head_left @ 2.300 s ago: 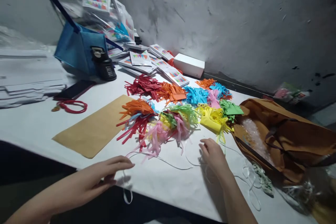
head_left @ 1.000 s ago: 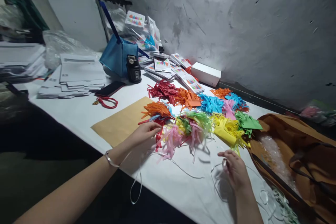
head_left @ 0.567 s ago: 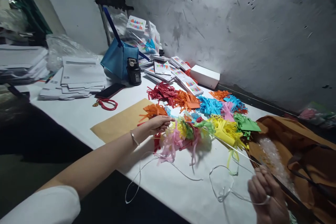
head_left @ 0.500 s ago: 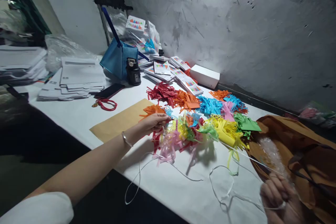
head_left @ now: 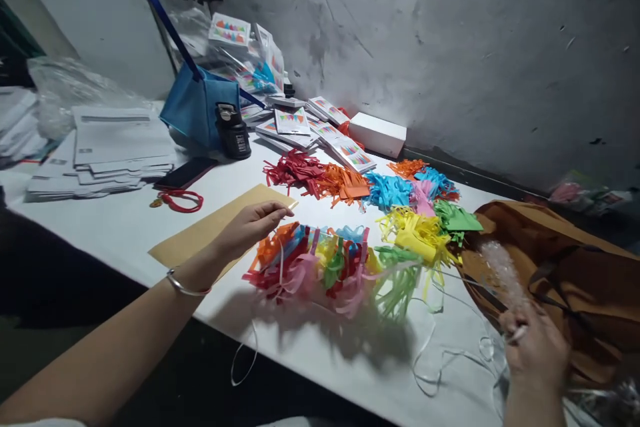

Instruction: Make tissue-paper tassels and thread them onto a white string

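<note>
A paper tassel garland (head_left: 345, 267) in orange, red, pink, yellow, blue and green hangs on a white string just above the table's front part. My left hand (head_left: 257, 223) is closed, pinching a pale end of string at the garland's left side. At the lower right, my right hand (head_left: 537, 343), slightly blurred, is closed on the string that runs from the green tassel. Loose loops of white string (head_left: 425, 380) lie on the table below.
Behind the garland lie bunches of fringed paper: red (head_left: 295, 172), orange (head_left: 345, 183), blue (head_left: 390, 191), yellow (head_left: 417, 240) and green (head_left: 457, 219). A brown envelope (head_left: 200, 230), phone (head_left: 183, 174), blue bag (head_left: 193, 110), black bottle (head_left: 233, 137), white box (head_left: 377, 135) and brown cloth bag (head_left: 560, 273) surround them.
The bunched garland has spread into a row of hanging tassels. My left hand has lifted a little above it, and my right hand has moved slightly up. The view has shifted right.
</note>
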